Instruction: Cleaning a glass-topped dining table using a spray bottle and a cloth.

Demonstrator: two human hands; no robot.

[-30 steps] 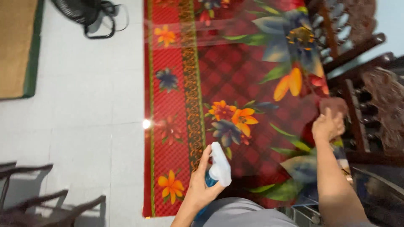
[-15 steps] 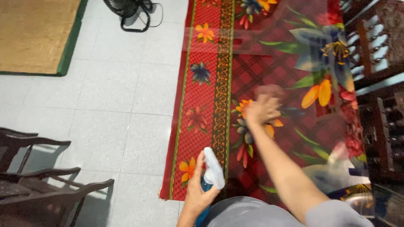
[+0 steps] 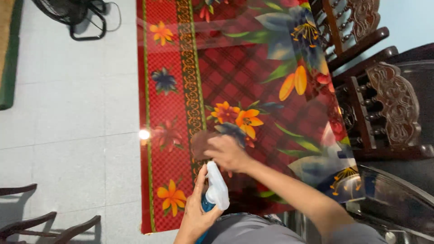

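Observation:
My left hand [image 3: 195, 210] grips a blue spray bottle with a white trigger head [image 3: 215, 186], held upright near the table's near edge. My right hand [image 3: 229, 152] presses a brown cloth [image 3: 201, 143] flat on the glass top of a table [image 3: 253, 81]. Under the glass lies a red floral tablecloth with orange and blue flowers. The cloth sits just left of my right hand, close above the spray bottle.
Dark carved wooden chairs [image 3: 384, 113] stand along the table's right side. A black fan base [image 3: 72, 16] sits on the white tiled floor at the upper left. More dark chair parts [image 3: 40, 221] show at the lower left. A light glare [image 3: 144, 134] marks the table's left edge.
My right hand has swept the cloth from the right side of the table, across the middle, to the near left part. The left hand keeps hold of the spray bottle.

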